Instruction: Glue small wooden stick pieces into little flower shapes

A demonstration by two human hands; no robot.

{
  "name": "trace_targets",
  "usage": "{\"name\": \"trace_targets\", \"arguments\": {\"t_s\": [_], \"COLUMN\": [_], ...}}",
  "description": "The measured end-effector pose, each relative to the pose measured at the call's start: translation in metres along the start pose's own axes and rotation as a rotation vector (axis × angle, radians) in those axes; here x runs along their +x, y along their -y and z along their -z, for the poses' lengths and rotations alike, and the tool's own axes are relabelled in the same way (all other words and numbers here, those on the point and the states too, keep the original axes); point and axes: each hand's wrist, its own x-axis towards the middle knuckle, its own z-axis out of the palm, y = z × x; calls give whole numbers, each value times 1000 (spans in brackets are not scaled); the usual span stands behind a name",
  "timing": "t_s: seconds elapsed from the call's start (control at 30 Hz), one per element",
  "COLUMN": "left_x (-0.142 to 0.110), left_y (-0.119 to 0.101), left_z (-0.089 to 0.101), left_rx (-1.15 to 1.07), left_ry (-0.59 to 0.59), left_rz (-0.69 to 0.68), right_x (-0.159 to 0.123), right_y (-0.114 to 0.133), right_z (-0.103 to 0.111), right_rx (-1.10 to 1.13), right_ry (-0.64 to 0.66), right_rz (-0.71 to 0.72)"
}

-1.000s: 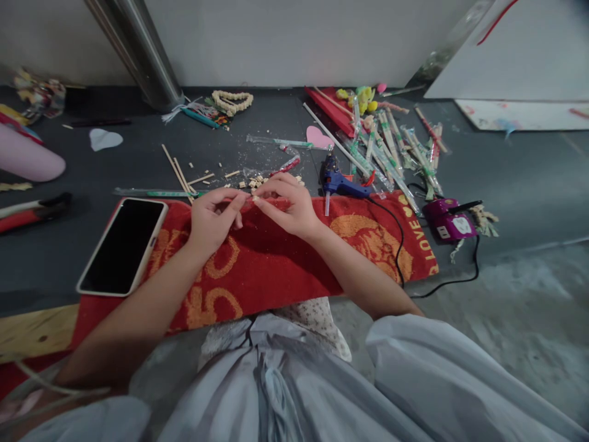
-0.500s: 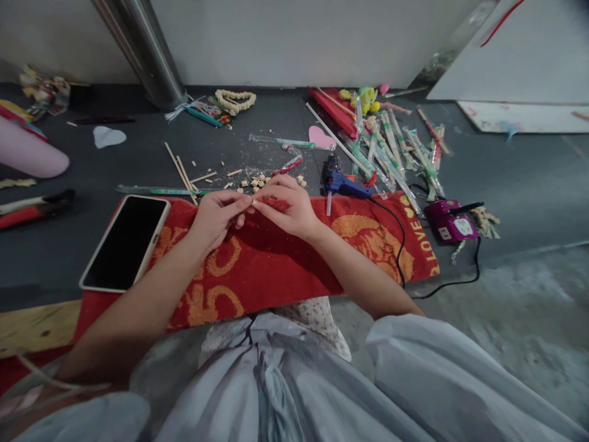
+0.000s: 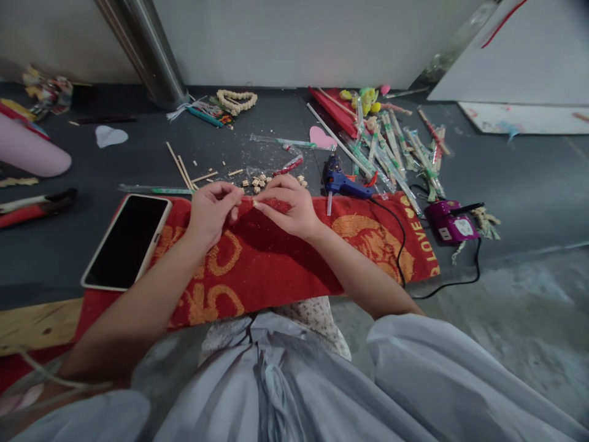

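Over the red towel, my right hand pinches a small pale wooden piece between thumb and forefinger. My left hand is a short gap to its left, thumb and forefinger pressed together; a tiny pale speck shows at the tips, too small to name. Just beyond my fingers lies a pile of small wooden pieces, partly hidden by my right hand. Thin wooden sticks lie beyond my left hand. A blue glue gun rests to the right of my right hand.
A phone lies on the towel's left end. Pliers are at the far left. Wrapped chopsticks are heaped at the back right, near a purple box with a black cord. A heart-shaped wooden frame and a metal post stand behind.
My hands have come apart: the left moved a little to the left and away from the small wooden piece, which stays in my right fingertips.
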Motion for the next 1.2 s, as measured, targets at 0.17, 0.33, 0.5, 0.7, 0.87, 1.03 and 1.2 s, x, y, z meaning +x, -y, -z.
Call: {"name": "trace_targets", "arguments": {"t_s": [0.17, 0.33, 0.5, 0.7, 0.87, 1.03, 1.2], "left_x": [12, 14, 10, -2, -8, -11, -14], "left_y": [6, 7, 7, 4, 0, -7, -14], "left_z": [13, 19, 13, 5, -1, -6, -8], "left_rx": [-98, -116, -127, 199, 221, 106, 59], "left_ry": [-225, -265, -229, -19, 175, 146, 123], "left_rz": [-178, -162, -135, -151, -44, 147, 224], "right_x": [1, 3, 3, 2, 1, 0, 0], "right_y": [3, 5, 6, 6, 2, -1, -1], "right_z": [2, 3, 4, 4, 3, 3, 2], "right_rx": [-11, -12, 1, -59, -133, -168, -232], "right_ry": [34, 30, -4, 6, 32, 47, 47], "right_rz": [-43, -35, 27, 35, 14, 28, 32]}}
